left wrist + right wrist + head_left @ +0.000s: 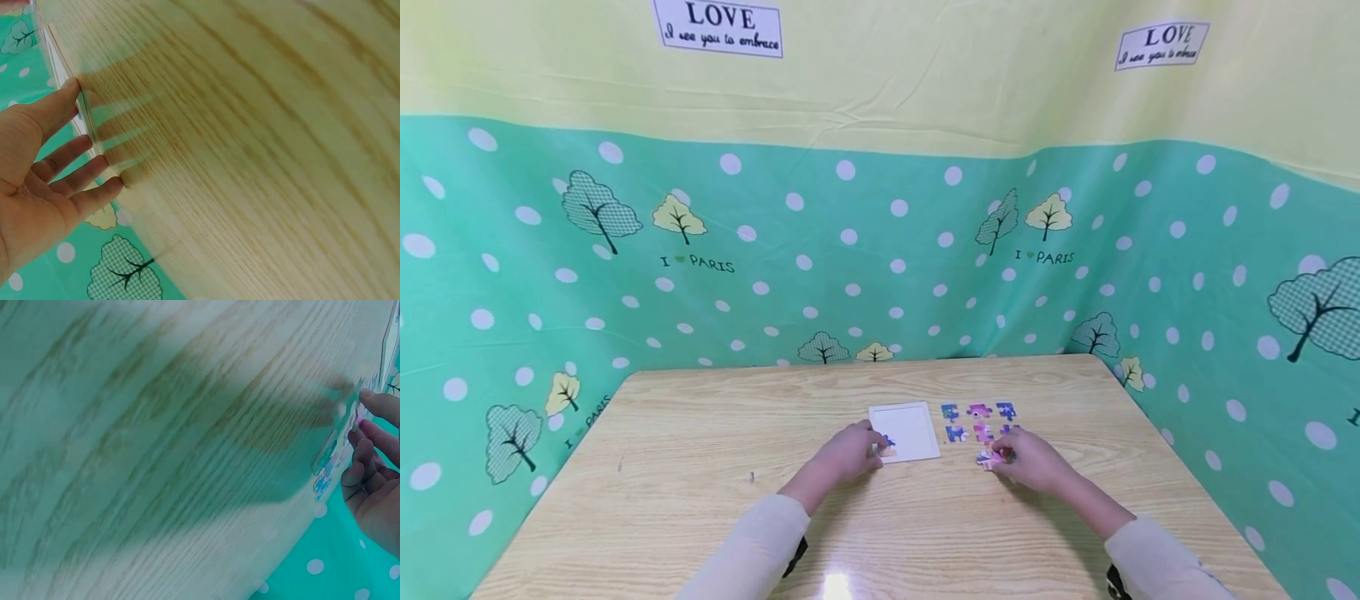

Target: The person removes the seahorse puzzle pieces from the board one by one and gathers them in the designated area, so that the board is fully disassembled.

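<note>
A white square puzzle frame lies flat on the table, with one puzzle piece in its lower left corner. My left hand is at that corner; its thumb touches the frame's near edge in the left wrist view, the other fingers loosely extended. Right of the frame lie several puzzle pieces in rows, printed pink and blue. My right hand pinches a pink and white puzzle piece at the nearest row between thumb and index finger; its other fingers are curled. They partly hide the pieces beside them.
The wooden table has a small dark mark on its left part. A green and yellow printed curtain hangs behind the table and along both sides.
</note>
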Motion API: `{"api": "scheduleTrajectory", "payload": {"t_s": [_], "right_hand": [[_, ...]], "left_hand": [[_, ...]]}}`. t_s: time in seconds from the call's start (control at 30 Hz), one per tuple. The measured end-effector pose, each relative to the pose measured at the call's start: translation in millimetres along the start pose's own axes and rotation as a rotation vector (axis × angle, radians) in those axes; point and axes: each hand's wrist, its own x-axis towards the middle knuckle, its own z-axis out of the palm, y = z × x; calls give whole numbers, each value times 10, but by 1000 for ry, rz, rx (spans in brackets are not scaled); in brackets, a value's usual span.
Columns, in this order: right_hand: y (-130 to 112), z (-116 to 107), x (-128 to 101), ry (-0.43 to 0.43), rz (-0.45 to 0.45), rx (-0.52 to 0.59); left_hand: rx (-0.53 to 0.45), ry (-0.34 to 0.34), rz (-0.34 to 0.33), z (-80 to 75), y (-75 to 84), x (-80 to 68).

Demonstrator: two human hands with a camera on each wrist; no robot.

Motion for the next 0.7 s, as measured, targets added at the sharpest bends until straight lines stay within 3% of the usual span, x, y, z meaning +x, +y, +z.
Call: {"api": "scheduleTrajectory", "payload": {"t_s": [0.7], "right_hand": [[74,54,40,-4,16,12]], "left_hand": [[-7,11,12,24,-25,27]]}}
